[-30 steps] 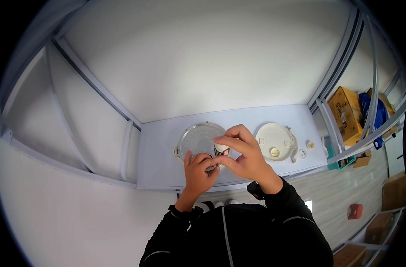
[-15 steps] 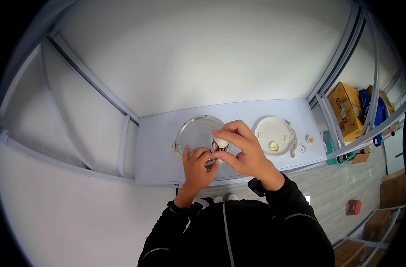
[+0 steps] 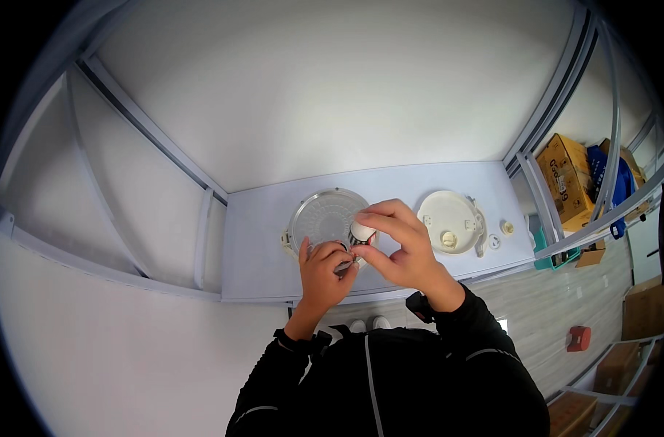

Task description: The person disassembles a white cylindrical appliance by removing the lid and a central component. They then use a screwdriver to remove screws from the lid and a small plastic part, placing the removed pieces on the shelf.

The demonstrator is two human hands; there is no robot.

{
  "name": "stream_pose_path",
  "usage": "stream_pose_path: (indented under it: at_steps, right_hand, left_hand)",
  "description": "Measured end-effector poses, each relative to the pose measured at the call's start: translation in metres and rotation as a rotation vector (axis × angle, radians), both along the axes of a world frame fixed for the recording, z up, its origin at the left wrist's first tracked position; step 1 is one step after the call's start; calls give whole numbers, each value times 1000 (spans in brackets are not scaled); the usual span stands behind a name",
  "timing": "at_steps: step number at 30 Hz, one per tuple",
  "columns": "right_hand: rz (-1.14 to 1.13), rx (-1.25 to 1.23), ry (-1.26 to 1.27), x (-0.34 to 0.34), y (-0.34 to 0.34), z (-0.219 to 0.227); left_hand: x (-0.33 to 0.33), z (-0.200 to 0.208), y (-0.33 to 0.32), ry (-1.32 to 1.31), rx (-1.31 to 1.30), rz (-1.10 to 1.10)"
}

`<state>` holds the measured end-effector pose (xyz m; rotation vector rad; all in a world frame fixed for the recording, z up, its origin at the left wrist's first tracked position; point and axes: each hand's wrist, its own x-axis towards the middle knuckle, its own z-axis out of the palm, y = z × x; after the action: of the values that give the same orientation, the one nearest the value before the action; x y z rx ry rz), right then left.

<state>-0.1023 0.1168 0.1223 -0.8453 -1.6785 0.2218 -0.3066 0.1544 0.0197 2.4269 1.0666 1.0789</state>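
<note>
My right hand grips a small bottle with a white top and a red and dark label, held between thumb and fingers. Close to its lower end, my left hand has its fingers curled around something small that they mostly hide. Both hands are over the front part of a round grey disc with a metal rim, which lies on the white table. I cannot tell whether the bottle touches what my left hand holds.
To the right on the table lies a white round cover with a small cream part in it. A cream ring-shaped piece and a small white disc are farther right. Metal frame posts stand beside the table, with cardboard boxes beyond.
My right hand has shifted slightly to the right and turned the bottle a little, so its label shows a different side. My left hand has stayed almost still.
</note>
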Motion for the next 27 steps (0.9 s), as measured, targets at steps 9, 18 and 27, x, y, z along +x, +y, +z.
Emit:
stream_pose_path:
  at_steps: [9, 18, 27]
  right_hand:
    - [8, 62, 40, 2, -3, 3]
    - [-94, 169, 145, 17, -6, 5]
    - [-114, 158, 112, 22, -15, 3]
  left_hand:
    - [0, -6, 3, -39, 16, 5]
    - [2, 0, 2, -51, 4, 9]
    - [0, 0, 0, -31, 3, 15]
